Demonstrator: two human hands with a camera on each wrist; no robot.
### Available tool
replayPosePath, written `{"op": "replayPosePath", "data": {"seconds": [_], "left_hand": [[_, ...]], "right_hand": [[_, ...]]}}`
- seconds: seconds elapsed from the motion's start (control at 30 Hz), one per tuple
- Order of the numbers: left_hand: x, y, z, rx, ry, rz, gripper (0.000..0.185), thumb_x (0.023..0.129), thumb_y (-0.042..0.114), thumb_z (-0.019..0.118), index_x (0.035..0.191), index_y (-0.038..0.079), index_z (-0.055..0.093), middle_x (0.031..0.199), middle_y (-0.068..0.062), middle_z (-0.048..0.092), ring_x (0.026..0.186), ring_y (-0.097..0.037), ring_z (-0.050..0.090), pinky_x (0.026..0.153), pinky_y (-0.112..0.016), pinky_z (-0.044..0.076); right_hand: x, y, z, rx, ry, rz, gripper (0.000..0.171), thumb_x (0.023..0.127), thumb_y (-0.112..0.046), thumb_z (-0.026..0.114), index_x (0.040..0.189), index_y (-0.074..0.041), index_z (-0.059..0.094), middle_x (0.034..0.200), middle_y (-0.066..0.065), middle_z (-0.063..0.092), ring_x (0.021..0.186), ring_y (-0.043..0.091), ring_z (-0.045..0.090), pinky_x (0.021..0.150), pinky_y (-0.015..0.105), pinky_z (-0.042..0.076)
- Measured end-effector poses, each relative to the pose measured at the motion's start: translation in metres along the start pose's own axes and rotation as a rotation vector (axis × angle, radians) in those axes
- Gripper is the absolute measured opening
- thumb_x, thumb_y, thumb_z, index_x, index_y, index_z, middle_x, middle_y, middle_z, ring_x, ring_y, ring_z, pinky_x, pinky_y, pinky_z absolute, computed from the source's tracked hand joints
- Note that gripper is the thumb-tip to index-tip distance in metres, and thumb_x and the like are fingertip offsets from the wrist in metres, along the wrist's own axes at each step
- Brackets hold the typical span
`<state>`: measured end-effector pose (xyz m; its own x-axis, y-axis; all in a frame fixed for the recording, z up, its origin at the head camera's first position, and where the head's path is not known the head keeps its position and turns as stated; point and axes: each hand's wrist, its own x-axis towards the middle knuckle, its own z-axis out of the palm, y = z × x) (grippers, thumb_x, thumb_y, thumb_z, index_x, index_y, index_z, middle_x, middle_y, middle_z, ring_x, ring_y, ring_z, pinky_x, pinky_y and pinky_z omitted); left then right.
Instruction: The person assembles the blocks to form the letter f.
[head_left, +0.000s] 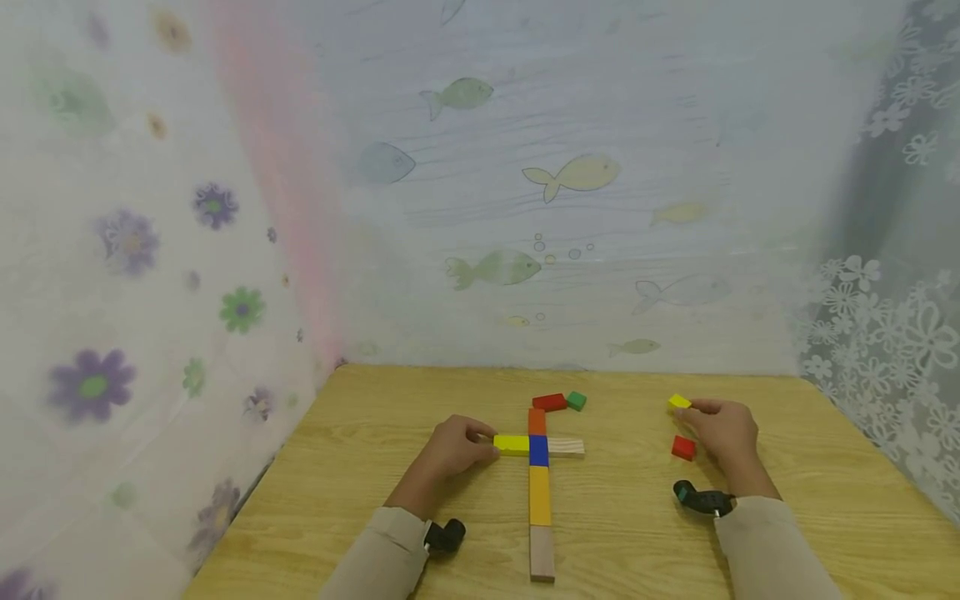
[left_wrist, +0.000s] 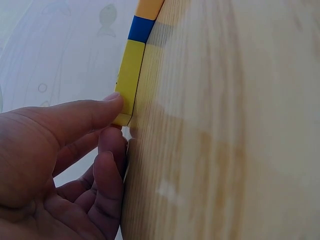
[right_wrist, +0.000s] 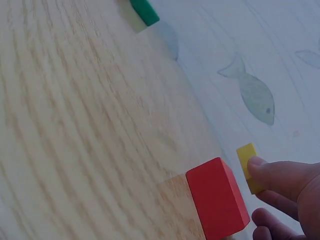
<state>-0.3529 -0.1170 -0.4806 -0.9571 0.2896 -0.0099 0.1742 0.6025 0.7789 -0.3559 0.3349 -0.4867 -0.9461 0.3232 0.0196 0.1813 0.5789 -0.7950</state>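
Note:
Wooden blocks lie in a cross on the table. Its left arm is a long yellow block (head_left: 512,445), whose outer end my left hand (head_left: 456,446) pinches between thumb and fingers. This block meets a blue block (head_left: 538,451) at the centre; an orange-red block (head_left: 537,421) lies beyond it and a plain wood block (head_left: 566,447) to its right. Toward me run an orange block (head_left: 540,495) and another plain block (head_left: 542,552). At the right, my right hand (head_left: 726,433) holds a small yellow block (right_wrist: 246,156) by thumb and fingers. A red block (right_wrist: 217,200) stands close to that hand.
Past the cross's far end lie a long red block (head_left: 550,402) and a green block (head_left: 577,401), end to end. The wood-grain table (head_left: 375,400) ends at a fish-patterned curtain (head_left: 420,317); flowered sheets (head_left: 150,317) hang at the sides.

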Motion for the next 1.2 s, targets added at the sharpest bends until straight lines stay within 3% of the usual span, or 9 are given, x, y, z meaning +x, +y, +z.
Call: {"op": "replayPosePath", "data": {"seconds": [0.3, 0.57, 0.9, 1.2], "left_hand": [[0.001, 0.0, -0.001, 0.004, -0.004, 0.009, 0.033, 0.09, 0.024, 0.081, 0.122, 0.016, 0.078, 0.114, -0.01, 0.071, 0.098, -0.022, 0.064, 0.082, -0.041, 0.057], [0.002, 0.0, 0.001, -0.003, -0.008, 0.006, 0.032, 0.09, 0.025, 0.08, 0.122, 0.017, 0.078, 0.114, -0.009, 0.071, 0.098, -0.022, 0.065, 0.083, -0.04, 0.058], [0.002, -0.001, 0.001, 0.007, 0.005, -0.001, 0.033, 0.09, 0.025, 0.082, 0.121, 0.017, 0.078, 0.111, -0.008, 0.07, 0.094, -0.021, 0.063, 0.08, -0.038, 0.057], [0.002, -0.001, 0.001, 0.004, 0.005, -0.005, 0.032, 0.09, 0.025, 0.081, 0.121, 0.017, 0.078, 0.112, -0.009, 0.071, 0.096, -0.021, 0.064, 0.082, -0.038, 0.057]], "right_hand": [[0.0, -0.008, -0.001, -0.001, -0.004, 0.01, 0.067, 0.096, -0.049, 0.069, 0.139, 0.001, 0.063, 0.145, 0.032, 0.054, 0.129, 0.049, 0.049, 0.085, 0.041, 0.05], [-0.003, -0.016, 0.001, 0.043, -0.025, -0.024, 0.065, 0.097, -0.044, 0.069, 0.142, 0.002, 0.06, 0.148, 0.032, 0.051, 0.135, 0.051, 0.045, 0.104, 0.059, 0.047], [-0.003, -0.03, 0.011, 0.011, -0.004, -0.043, 0.062, 0.098, -0.043, 0.068, 0.142, 0.0, 0.062, 0.146, 0.03, 0.054, 0.131, 0.05, 0.049, 0.101, 0.056, 0.049], [-0.006, -0.043, 0.02, -0.075, -0.014, -0.14, 0.057, 0.099, -0.041, 0.068, 0.139, 0.0, 0.064, 0.142, 0.03, 0.058, 0.131, 0.051, 0.051, 0.1, 0.058, 0.05]]}}
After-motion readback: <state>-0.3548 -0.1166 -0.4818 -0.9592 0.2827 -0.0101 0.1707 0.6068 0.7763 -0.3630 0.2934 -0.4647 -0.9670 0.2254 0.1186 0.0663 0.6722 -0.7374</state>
